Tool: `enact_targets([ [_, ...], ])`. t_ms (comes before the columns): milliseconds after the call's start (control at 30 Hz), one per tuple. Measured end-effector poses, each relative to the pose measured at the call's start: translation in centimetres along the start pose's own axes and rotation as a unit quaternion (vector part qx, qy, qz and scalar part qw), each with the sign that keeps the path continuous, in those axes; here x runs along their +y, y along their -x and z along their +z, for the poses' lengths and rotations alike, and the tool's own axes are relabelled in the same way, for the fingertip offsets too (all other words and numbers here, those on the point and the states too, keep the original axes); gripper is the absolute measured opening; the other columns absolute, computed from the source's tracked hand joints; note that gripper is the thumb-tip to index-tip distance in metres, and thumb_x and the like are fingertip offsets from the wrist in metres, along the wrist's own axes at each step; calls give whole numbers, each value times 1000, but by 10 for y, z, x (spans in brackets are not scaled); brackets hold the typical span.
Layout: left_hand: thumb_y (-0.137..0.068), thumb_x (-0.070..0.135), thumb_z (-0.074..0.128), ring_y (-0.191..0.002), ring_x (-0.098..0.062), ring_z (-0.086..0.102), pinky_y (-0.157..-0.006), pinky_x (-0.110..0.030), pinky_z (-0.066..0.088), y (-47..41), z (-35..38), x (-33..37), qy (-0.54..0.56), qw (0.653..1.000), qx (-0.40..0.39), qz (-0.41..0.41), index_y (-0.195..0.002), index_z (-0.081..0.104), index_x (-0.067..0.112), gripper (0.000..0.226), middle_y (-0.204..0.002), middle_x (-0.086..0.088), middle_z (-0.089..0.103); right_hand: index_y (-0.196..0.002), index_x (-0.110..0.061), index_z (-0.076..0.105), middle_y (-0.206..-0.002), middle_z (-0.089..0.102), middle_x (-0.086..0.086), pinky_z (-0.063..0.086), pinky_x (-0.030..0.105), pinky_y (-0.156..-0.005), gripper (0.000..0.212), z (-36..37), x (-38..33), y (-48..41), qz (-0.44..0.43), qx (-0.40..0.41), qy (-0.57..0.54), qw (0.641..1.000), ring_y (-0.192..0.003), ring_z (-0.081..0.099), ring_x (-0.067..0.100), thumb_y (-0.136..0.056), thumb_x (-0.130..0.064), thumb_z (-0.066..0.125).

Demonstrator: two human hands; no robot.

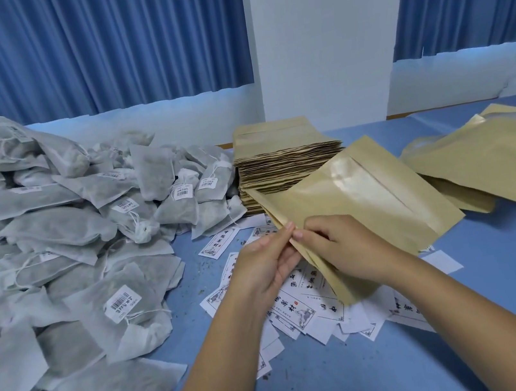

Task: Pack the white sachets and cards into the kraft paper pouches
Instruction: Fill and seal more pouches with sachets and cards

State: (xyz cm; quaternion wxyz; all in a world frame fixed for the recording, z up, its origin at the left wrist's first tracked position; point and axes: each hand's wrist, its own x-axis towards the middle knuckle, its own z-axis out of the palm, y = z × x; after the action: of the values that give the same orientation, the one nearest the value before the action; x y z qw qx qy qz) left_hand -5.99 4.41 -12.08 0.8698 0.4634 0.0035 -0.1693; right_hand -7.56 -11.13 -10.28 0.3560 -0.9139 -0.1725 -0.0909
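Note:
A flat kraft paper pouch (362, 199) with a clear window is held tilted above the table's middle. My left hand (264, 265) pinches its near edge with thumb and fingers. My right hand (342, 246) grips the same edge right beside it, fingers curled over the paper. Under the pouch lie several loose white cards (297, 311) printed with black characters. A big heap of white sachets (65, 246) with barcode labels fills the left side. A neat stack of empty kraft pouches (281, 161) stands behind the held one.
More kraft pouches (497, 157) lie piled at the right on the blue table cover (499, 275). Blue curtains and a white pillar (319, 33) stand behind the table. Small dark crumbs dot the cloth near the cards.

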Motion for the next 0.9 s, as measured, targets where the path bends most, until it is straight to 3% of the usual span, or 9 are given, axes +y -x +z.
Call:
enact_targets([
  [67,-69,24,78,-93,-21,72,-74,-23,57,-1,0,0,1,1000,-3,1,-103,66,-6,47,-99,-18,73,-66,-11,44,-59,41,-7,33,32,-58,41,0,-1,0,11,-9,-26,1000,-57,37,9,-100,-33,49],
  [167,-78,25,75,-88,-20,73,-71,-20,56,-3,-2,0,-57,998,7,31,-90,69,-2,30,-90,-16,74,-70,-3,52,-60,46,-4,35,29,-59,40,0,-4,-1,40,3,-108,993,-57,41,8,-102,-28,49],
  [233,-84,20,73,-86,-20,72,-69,-20,56,-4,-2,1,-96,995,18,30,-78,69,3,18,-94,-17,72,-71,-4,56,-56,49,-7,37,23,-56,40,-4,-7,-2,68,55,-165,982,-54,44,6,-102,-28,48],
  [300,-87,18,70,-87,-23,71,-70,-23,57,-3,1,-1,-149,988,21,22,-73,65,6,19,-94,-18,67,-65,-5,49,-55,45,-6,35,21,-55,43,-11,-7,-3,64,112,-158,979,-54,42,7,-102,-28,48],
  [433,-96,23,58,-83,-22,71,-64,-32,57,4,17,-4,-63,996,-53,22,-106,63,0,26,-90,-13,70,-70,-6,59,-61,56,2,45,34,-66,40,-11,-12,0,11,85,-106,991,-63,53,15,-101,-30,49],
  [500,-95,34,58,-79,-19,70,-60,-29,56,8,21,-3,-22,996,-78,31,-109,64,5,33,-89,-11,70,-69,-6,59,-61,56,-3,47,37,-69,40,-8,-16,0,2,87,-134,987,-64,53,15,-101,-29,49],
  [600,-85,47,57,-90,-21,69,-68,-34,58,9,21,-4,-10,994,-102,38,-112,66,9,47,-103,-13,70,-68,-3,58,-62,56,-2,45,37,-66,42,-9,-20,1,3,73,-156,985,-63,52,13,-101,-28,49],
  [733,-97,24,54,-89,-22,69,-67,-34,58,7,19,-7,-21,994,-92,50,-104,66,8,22,-99,-15,70,-61,-20,60,-56,57,-12,42,24,-61,43,-10,-20,2,24,63,-219,973,-57,51,4,-102,-23,48],
  [900,-96,8,49,-71,-21,66,-62,-36,58,5,13,-2,-49,995,-86,33,-93,62,7,14,-78,-11,67,-72,1,58,-65,55,2,46,39,-69,43,-1,-19,2,34,43,-153,987,-64,51,14,-102,-28,46],
])
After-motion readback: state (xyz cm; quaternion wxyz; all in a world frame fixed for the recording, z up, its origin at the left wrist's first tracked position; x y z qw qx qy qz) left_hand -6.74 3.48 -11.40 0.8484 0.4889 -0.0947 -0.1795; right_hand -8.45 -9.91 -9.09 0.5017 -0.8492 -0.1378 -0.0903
